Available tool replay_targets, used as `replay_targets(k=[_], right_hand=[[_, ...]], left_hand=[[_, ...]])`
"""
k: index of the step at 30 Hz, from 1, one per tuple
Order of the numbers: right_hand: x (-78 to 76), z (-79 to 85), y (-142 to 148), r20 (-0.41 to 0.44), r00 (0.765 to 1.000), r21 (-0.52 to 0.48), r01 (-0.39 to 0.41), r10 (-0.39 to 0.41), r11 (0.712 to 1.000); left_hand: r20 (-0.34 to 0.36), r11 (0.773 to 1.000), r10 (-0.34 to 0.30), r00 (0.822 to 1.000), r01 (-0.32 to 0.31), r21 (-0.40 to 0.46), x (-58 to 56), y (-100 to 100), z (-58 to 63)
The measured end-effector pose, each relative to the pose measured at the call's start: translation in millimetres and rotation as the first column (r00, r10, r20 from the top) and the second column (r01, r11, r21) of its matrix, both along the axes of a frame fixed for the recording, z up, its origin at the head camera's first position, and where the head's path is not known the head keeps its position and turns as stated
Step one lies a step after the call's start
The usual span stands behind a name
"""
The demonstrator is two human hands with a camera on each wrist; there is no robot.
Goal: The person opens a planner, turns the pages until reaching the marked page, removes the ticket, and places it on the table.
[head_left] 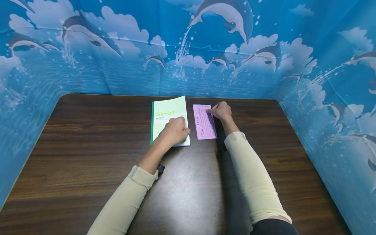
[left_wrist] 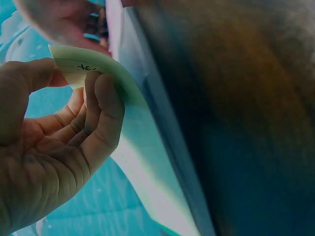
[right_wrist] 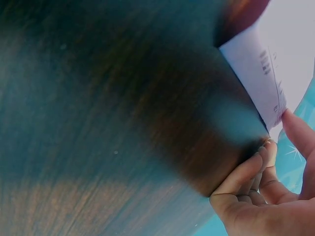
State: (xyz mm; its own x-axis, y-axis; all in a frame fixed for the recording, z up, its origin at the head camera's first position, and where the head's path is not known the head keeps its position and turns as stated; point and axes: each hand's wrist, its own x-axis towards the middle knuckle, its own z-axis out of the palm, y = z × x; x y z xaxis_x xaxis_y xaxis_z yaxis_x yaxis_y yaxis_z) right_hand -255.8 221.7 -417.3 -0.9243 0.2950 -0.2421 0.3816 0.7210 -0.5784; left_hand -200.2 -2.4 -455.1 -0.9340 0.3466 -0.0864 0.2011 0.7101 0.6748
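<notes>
A light green notebook [head_left: 167,107] with a darker green spine lies toward the far side of the table. My left hand [head_left: 175,130] is over its lower right part. In the left wrist view, that hand [left_wrist: 64,118] pinches the cover's edge [left_wrist: 88,63] between thumb and fingers, and the cover bends up. Just right of the notebook is a pink printed form [head_left: 204,125] with a table grid. My right hand [head_left: 221,110] pinches its upper right edge. The right wrist view shows the thumb on the sheet [right_wrist: 268,83] and curled fingers beneath its edge.
The dark wood-grain table [head_left: 88,156] has rounded far corners. A blue curtain [head_left: 132,75] printed with dolphins hangs around its back and sides. Both forearms wear pale yellow sleeves [head_left: 252,176], and a small black device [head_left: 160,169] sits at the left wrist.
</notes>
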Motion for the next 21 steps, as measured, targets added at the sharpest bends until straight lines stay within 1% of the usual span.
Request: replay_targets(k=[1,3,5,8,9,13,16,19,21], right_hand=[[-0.1,0.3,0,0.002,1.000,0.002,0.000,0.000,1.000],[0.1,0.5,0,0.007,1.000,0.003,-0.002,0.002,1.000],[0.6,0.3,-1,0.012,1.000,0.002,-0.006,0.006,1.000],[1.1,-0.2,-1,0.018,1.000,0.006,-0.006,0.006,1.000],[1.1,-0.3,-1,0.018,1.000,0.005,-0.002,0.002,1.000],[1.3,-0.5,-1,0.015,1.000,0.002,0.010,-0.010,1.000],[3.1,0.3,1,0.018,0.999,-0.050,0.029,-0.028,0.998],[6.6,-0.5,4,0.028,0.998,-0.121,0.058,-0.055,0.991],[8.9,-2.0,6,0.035,0.997,-0.151,0.073,-0.068,0.986]], left_hand=[[-0.002,1.000,-0.001,1.000,0.001,-0.016,-2.8,1,-7.1],[0.009,0.999,-0.002,1.000,0.002,-0.049,-5.1,3,-15.5],[0.027,0.997,-0.001,1.000,0.004,-0.077,-4.5,4,-19.0],[0.050,0.996,-0.004,0.999,0.008,-0.094,-0.7,4,-18.1],[0.052,0.996,-0.006,0.999,0.010,-0.089,1.7,4,-15.6],[0.063,0.996,-0.039,0.997,0.044,-0.084,22.0,-1,17.0],[0.080,0.995,-0.068,0.994,0.073,-0.066,36.3,-8,38.9],[0.099,0.995,-0.093,0.991,0.095,-0.017,42.5,-19,41.7],[0.108,0.995,-0.100,0.989,0.100,0.004,46.7,-28,43.9]])
